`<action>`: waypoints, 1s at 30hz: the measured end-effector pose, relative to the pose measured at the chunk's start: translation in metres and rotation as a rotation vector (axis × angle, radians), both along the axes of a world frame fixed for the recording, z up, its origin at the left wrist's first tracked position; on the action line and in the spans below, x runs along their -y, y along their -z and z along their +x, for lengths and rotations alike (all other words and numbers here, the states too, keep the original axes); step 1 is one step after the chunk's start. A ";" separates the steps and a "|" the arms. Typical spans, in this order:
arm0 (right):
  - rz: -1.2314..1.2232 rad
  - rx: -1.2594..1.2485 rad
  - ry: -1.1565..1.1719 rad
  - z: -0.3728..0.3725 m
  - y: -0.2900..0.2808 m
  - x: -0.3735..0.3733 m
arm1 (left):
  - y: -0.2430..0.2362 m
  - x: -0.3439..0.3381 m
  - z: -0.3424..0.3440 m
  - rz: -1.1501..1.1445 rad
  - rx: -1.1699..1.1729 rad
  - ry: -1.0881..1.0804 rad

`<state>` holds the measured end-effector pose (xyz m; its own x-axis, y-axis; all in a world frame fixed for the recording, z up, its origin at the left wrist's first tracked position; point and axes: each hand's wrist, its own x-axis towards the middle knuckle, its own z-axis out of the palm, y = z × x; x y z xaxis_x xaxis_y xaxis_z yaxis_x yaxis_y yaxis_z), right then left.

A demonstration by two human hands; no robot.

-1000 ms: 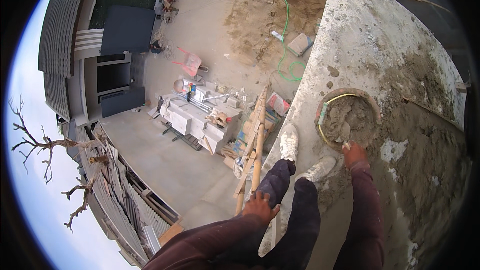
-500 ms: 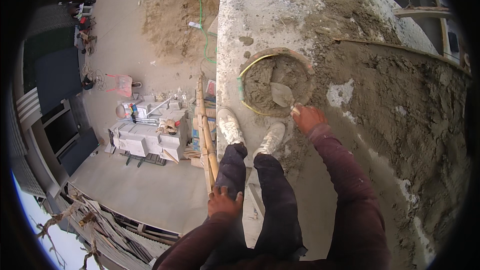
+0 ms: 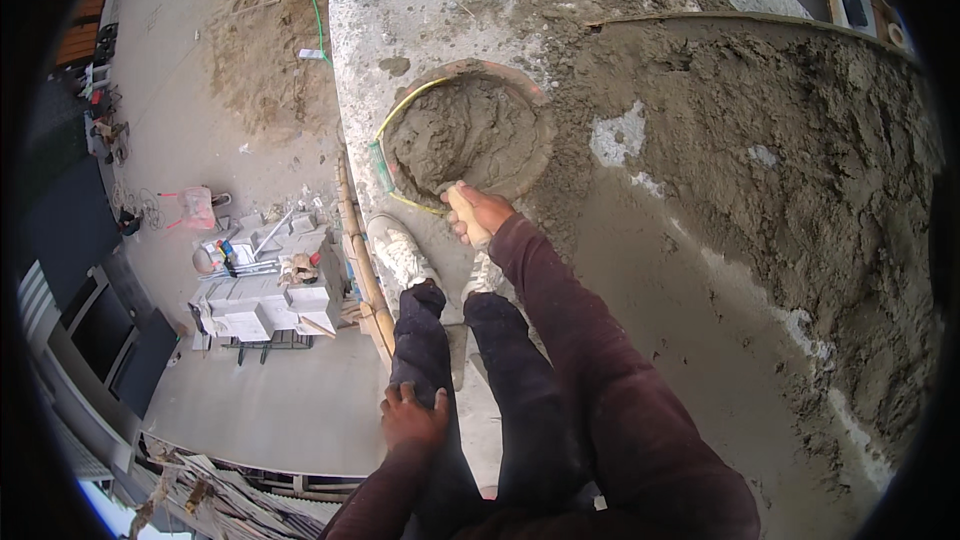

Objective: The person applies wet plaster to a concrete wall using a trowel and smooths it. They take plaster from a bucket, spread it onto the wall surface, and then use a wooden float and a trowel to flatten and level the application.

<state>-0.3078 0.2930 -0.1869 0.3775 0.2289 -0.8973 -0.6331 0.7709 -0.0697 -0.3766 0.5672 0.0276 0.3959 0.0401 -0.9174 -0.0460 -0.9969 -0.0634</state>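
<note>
My right hand (image 3: pixel 488 210) is wrapped round the pale wooden handle of a trowel (image 3: pixel 466 213) at the near rim of a round bucket (image 3: pixel 541 145). Wet grey mortar (image 3: pixel 462 130) fills the bucket, and the trowel's blade is out of sight, apparently down in it. The bucket stands on a concrete ledge (image 3: pixel 400 10), with a yellow-and-green handle lying along its left rim. My left hand (image 3: pixel 412 418) lies on my left leg, fingers spread, with nothing in it.
Rough mortar (image 3: pixel 800 160) spreads over the surface at right, beside a smoother grey strip (image 3: pixel 660 290). A wooden batten (image 3: pixel 740 16) crosses at the far right. Past the ledge's left edge, bamboo poles (image 3: pixel 365 270), stacked blocks (image 3: pixel 260 300) and a wheelbarrow (image 3: pixel 198 208) sit lower down.
My right hand has moved left along the bucket's near rim. The trowel's blade, visible on the mortar before, is now hidden. The view has shifted right; my left hand stays on my leg.
</note>
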 end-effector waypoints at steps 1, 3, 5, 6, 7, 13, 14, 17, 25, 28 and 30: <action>0.142 0.057 0.177 -0.004 -0.003 0.004 | 0.002 0.002 0.001 -0.004 0.005 0.004; 0.534 0.174 0.595 -0.016 -0.014 0.009 | 0.003 0.003 0.003 -0.010 0.011 0.004; 0.627 0.255 0.731 -0.031 -0.031 0.011 | 0.001 0.004 0.004 -0.012 0.016 -0.013; 0.651 0.256 0.735 -0.034 -0.041 0.013 | -0.001 0.002 0.005 0.003 0.019 -0.024; 0.675 0.257 0.735 -0.037 -0.054 0.017 | -0.002 -0.002 0.004 0.018 0.024 -0.039; -0.537 -0.025 -0.289 -0.021 -0.078 0.065 | -0.003 -0.009 -0.004 0.052 -0.018 -0.007; -0.611 -0.109 -0.284 -0.025 -0.052 0.071 | 0.000 -0.004 0.001 0.042 -0.048 0.015; -0.641 -0.105 -0.522 -0.018 0.003 0.044 | -0.008 -0.004 0.010 0.033 -0.070 0.003; -1.100 -0.030 -1.596 0.007 -0.106 0.081 | -0.013 -0.012 -0.003 0.061 0.007 -0.017; -1.381 -0.134 -1.553 0.019 -0.127 0.092 | -0.013 -0.011 -0.008 0.014 0.050 -0.052; -1.225 -0.170 -1.526 0.021 -0.097 0.071 | -0.012 -0.013 -0.009 0.023 0.063 -0.056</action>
